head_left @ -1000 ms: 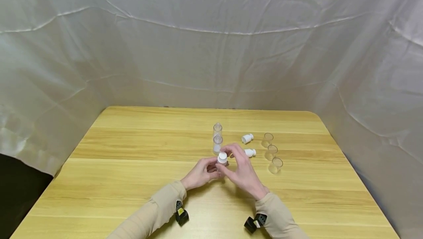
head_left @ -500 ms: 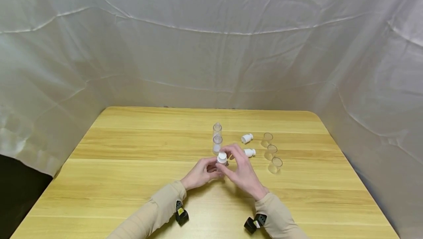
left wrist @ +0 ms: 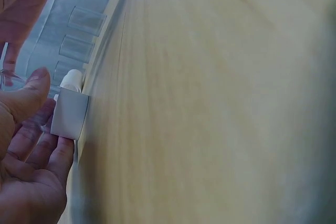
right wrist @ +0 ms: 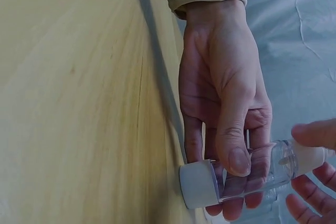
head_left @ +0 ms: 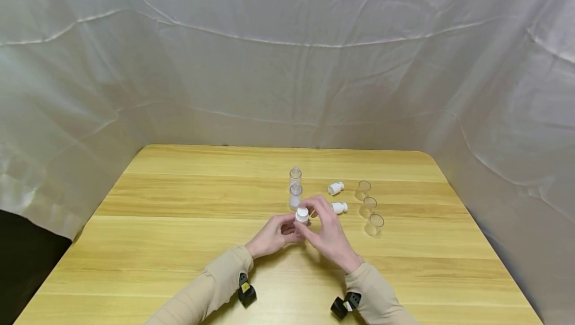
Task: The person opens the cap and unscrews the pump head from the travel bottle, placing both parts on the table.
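Note:
Both hands hold a small clear bottle with a white top (head_left: 302, 212) above the middle of the table. My left hand (head_left: 275, 235) grips it from the left. My right hand (head_left: 330, 237) pinches it from the right, thumb and index finger beside the white top. In the right wrist view the right thumb lies across the clear tube (right wrist: 278, 165), between a white end piece (right wrist: 198, 184) and another white part (right wrist: 308, 157) at the left hand's fingers. The left wrist view shows a white piece (left wrist: 71, 114) at the left fingertips. Fingers hide much of the bottle.
Two clear bottles (head_left: 295, 196) stand just beyond the hands. Two white bottle tops, one farther (head_left: 336, 188) and one nearer (head_left: 340, 207), lie to their right. Three clear caps (head_left: 374, 225) stand in a row farther right. Fabric (head_left: 287, 80) surrounds the wooden table (head_left: 157, 245).
My right hand has shifted very slightly, and a little more of the nearer lying white top shows past it. Both hands keep their hold; the other things stay put.

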`<move>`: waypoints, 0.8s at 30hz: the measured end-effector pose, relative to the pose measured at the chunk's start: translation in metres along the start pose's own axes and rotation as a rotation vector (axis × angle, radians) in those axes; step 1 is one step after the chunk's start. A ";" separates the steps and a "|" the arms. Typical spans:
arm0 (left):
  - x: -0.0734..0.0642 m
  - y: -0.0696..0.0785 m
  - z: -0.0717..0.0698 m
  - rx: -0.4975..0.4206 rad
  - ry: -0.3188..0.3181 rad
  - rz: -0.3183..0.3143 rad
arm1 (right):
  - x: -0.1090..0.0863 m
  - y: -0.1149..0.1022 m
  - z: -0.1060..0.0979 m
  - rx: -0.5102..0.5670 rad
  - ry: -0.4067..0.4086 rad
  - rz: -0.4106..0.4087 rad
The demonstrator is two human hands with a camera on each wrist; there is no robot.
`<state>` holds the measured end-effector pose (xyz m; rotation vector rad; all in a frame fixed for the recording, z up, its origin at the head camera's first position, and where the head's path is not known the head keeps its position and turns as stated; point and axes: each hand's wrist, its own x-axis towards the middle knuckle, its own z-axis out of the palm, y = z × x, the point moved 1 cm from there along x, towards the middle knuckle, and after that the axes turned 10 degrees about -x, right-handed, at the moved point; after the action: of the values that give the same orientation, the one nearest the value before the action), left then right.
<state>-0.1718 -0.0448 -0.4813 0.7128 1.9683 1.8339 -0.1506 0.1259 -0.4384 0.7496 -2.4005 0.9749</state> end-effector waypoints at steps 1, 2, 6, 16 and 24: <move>0.000 0.000 0.000 0.004 -0.002 0.000 | 0.000 0.000 0.000 0.001 0.001 -0.006; 0.000 0.000 0.000 0.004 -0.005 0.001 | 0.000 0.000 0.000 0.000 0.000 -0.011; 0.000 0.000 0.000 0.006 -0.009 0.013 | 0.000 -0.001 0.000 0.005 -0.022 -0.013; 0.000 0.000 -0.001 0.006 -0.012 0.013 | 0.001 -0.001 0.001 -0.008 -0.029 0.010; 0.000 -0.001 -0.001 -0.007 -0.008 0.026 | 0.001 -0.001 0.001 0.011 -0.041 0.024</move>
<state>-0.1725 -0.0455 -0.4819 0.7462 1.9559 1.8494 -0.1514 0.1244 -0.4381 0.7528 -2.4466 0.9927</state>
